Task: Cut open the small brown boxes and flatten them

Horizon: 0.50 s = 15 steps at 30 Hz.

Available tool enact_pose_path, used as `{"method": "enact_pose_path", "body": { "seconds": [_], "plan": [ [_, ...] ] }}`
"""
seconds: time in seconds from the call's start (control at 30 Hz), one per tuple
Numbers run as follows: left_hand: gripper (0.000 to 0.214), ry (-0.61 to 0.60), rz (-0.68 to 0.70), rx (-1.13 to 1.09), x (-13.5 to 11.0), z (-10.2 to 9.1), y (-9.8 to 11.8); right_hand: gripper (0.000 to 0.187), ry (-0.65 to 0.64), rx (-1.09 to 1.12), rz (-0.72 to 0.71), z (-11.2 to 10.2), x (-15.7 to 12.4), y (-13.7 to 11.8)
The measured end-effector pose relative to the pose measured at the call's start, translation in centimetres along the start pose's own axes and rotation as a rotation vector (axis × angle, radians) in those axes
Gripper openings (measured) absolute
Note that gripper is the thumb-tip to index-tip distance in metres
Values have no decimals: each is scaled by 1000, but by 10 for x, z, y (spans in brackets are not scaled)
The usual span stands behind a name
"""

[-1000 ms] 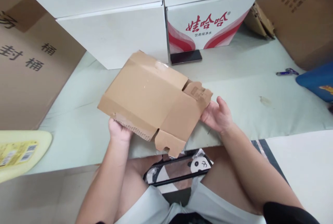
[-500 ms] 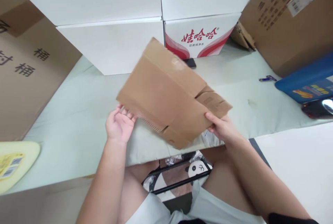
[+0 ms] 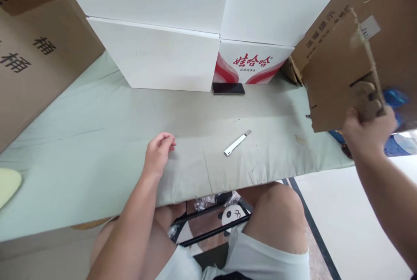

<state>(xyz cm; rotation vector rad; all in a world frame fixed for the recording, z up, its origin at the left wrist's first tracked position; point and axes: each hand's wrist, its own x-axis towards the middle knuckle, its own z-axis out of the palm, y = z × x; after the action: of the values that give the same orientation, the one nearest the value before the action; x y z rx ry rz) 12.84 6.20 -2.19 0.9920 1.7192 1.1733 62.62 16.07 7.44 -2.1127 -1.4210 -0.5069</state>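
Note:
At the right my right hand [image 3: 369,130] grips a flattened piece of brown cardboard [image 3: 335,84] by its lower edge. The cardboard stands tilted up in front of the large brown carton. My left hand [image 3: 159,152] is just above the cloth-covered table [image 3: 107,141], its fingers curled together and no object showing in them. Between the two hands lies a white utility knife [image 3: 237,143] on the cloth, its narrow tip pointing up and right.
White boxes [image 3: 156,54] are stacked along the back, one with red lettering [image 3: 252,60]. A dark phone [image 3: 228,89] lies before them. Large brown cartons stand at left [image 3: 42,80] and right [image 3: 397,24]. A pale yellow object [image 3: 9,186] sits at the left edge.
My right hand has carried the cardboard from the middle to the far right, uncovering the utility knife. My left hand has come off the cardboard and its fingers have closed. The view has shifted.

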Motion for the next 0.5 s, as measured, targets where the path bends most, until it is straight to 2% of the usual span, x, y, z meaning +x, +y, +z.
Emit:
{"method": "enact_pose_path", "body": {
  "seconds": [0.07,0.17,0.27,0.37,0.43,0.5],
  "plan": [
    [18,-58,44,161,-1,4,-4,38,-47,-95,40,21,37,-21],
    [14,-117,130,364,-5,10,-11,41,-145,-158,-44,50,81,-51],
    [19,-134,277,694,-7,12,-19,41,-191,-164,-85,79,112,-73],
    [26,-152,393,935,-5,10,-27,40,-208,-161,-87,112,138,-85],
    [28,-149,464,990,-4,7,-30,41,-198,-132,-93,138,152,-87],
    [29,-141,548,1014,-2,5,-32,52,-187,-77,-89,164,160,-82]
  ]
}}
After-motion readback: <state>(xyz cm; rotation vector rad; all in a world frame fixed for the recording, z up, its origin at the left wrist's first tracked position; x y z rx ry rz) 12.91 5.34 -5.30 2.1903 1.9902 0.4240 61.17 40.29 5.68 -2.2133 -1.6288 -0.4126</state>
